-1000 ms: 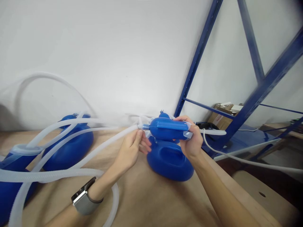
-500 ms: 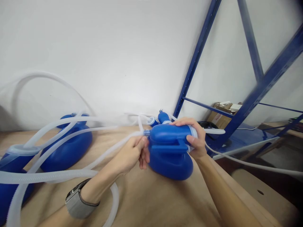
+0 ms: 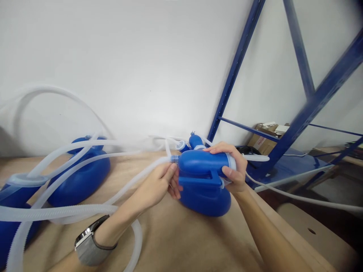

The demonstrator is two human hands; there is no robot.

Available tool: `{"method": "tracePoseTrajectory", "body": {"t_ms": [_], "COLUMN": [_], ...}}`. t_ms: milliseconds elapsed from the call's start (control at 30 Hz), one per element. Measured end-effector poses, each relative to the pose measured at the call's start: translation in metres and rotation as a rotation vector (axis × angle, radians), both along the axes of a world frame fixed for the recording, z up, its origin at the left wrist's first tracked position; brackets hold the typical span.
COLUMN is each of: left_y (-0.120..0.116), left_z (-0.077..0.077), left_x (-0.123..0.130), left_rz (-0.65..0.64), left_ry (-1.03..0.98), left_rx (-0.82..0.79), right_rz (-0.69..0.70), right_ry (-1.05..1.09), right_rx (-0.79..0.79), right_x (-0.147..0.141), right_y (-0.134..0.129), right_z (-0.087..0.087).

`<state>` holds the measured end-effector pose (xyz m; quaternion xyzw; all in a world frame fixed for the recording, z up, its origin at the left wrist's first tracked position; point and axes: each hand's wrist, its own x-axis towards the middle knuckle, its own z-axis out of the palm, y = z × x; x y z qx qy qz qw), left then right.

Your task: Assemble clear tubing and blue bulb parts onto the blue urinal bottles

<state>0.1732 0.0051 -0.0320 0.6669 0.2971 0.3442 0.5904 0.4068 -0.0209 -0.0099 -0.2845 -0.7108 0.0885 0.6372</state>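
Observation:
My right hand [image 3: 235, 166] grips a blue plastic urinal bottle [image 3: 198, 162] around its pale collar, thumb on the near side. The bottle lies on its side, its handle facing me, above a rounded blue base [image 3: 207, 206]. A clear ribbed fitting [image 3: 175, 158] joins the bottle's left end to a translucent white hose [image 3: 141, 174]. Just below that fitting, my left hand [image 3: 163, 179] has thumb and forefinger pinched together; what is between them is hidden. Its other fingers curl close to the handle. A watch is on my left wrist.
More blue bottles [image 3: 82, 177] with white hoses [image 3: 56, 213] crowd the left of the brown-covered table [image 3: 176, 234]. Two small blue parts [image 3: 195, 140] stand behind. A blue metal rack [image 3: 241, 68], a cardboard box [image 3: 262, 142] and a stool [image 3: 317, 234] are to the right.
The bottle has turned slightly in my right hand, its handle moving down. My left fingers have shifted a little below the fitting, leaving more of it visible.

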Motion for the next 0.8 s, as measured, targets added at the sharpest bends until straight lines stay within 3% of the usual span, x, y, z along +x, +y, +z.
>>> {"method": "tracePoseTrajectory", "body": {"t_ms": [133,367,667,800], "left_y": [-0.002,-0.003,0.002,0.001], "left_z": [-0.004,-0.011,-0.017,-0.005], "left_x": [0.005,0.011,0.010,0.004], "left_rz": [0.059,0.237,0.219,0.255], "left_ry": [-0.050,-0.095,-0.017,0.179], "left_rx": [0.048,0.280,0.260,0.372], "right_rz": [0.003,0.051,0.036,-0.014], "right_ry": [0.067,0.347,0.359,0.351], "right_rx": [-0.072,-0.195,-0.231,-0.234], "right_x": [-0.003,-0.012,-0.005,-0.001], "right_y": [0.001,0.003,0.008,0.014], "right_z": [-0.002,-0.002,0.001,0.000]}}
